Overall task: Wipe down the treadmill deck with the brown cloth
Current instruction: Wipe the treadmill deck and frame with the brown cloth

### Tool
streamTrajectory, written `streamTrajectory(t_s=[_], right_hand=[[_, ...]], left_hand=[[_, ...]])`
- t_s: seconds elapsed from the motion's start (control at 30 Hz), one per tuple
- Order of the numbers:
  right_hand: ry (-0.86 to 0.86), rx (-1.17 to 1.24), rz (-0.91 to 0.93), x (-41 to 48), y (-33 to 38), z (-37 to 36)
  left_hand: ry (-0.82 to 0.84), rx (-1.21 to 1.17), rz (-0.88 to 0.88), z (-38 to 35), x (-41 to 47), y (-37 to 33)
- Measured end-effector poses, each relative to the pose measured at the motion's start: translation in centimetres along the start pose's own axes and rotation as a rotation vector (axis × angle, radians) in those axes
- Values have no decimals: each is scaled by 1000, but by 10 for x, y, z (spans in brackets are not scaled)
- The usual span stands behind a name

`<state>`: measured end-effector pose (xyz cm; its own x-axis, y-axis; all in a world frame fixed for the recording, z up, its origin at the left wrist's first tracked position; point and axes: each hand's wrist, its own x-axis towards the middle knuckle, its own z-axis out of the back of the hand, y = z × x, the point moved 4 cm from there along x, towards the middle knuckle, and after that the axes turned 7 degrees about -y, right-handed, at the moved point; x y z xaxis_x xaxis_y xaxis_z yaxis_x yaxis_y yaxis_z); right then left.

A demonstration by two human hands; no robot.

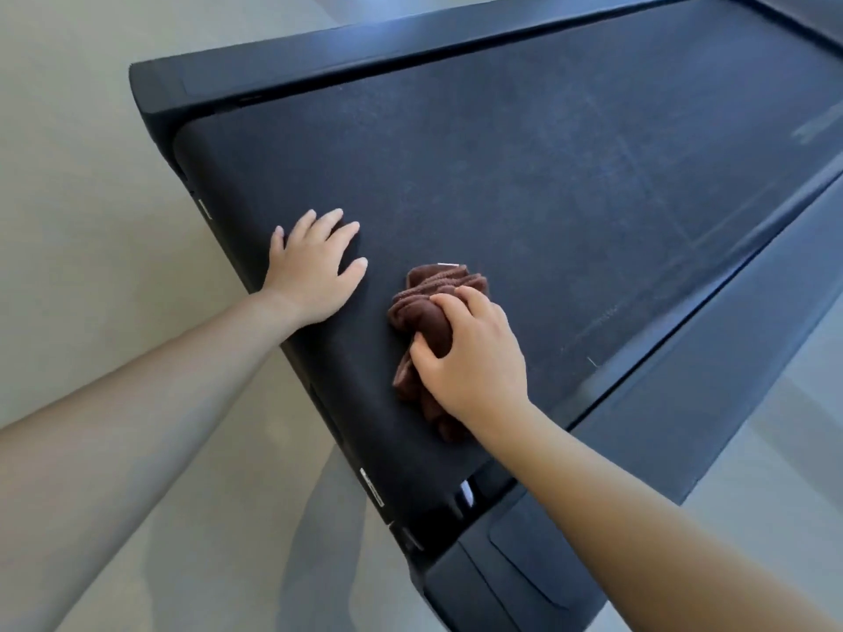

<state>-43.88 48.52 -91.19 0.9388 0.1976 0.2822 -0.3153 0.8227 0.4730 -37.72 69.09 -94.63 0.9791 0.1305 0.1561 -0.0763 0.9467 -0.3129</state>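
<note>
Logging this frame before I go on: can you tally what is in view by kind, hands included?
Hands: 2, the left hand flat on the belt, the right hand gripping the cloth
Brown cloth: 1, bunched on the belt
Treadmill deck: 1
Total: 4
</note>
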Motion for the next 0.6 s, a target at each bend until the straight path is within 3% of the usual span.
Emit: streamTrajectory(t_s=[0.07, 0.17, 0.27, 0.37, 0.6], right_hand=[[14, -6, 37, -22, -5, 10], [6, -25, 11, -27, -27, 22], [-48, -62, -95, -11, -58, 31], [-116, -82, -236, 9, -99, 47], [-159, -98, -429, 33, -133, 62]], left_hand=[[26, 20, -58, -6, -24, -22], [0, 32, -12, -7, -34, -38], [-2, -35, 22, -4, -31, -50], [33, -73, -66, -13, -35, -84], [91, 72, -160, -33, -38, -119]])
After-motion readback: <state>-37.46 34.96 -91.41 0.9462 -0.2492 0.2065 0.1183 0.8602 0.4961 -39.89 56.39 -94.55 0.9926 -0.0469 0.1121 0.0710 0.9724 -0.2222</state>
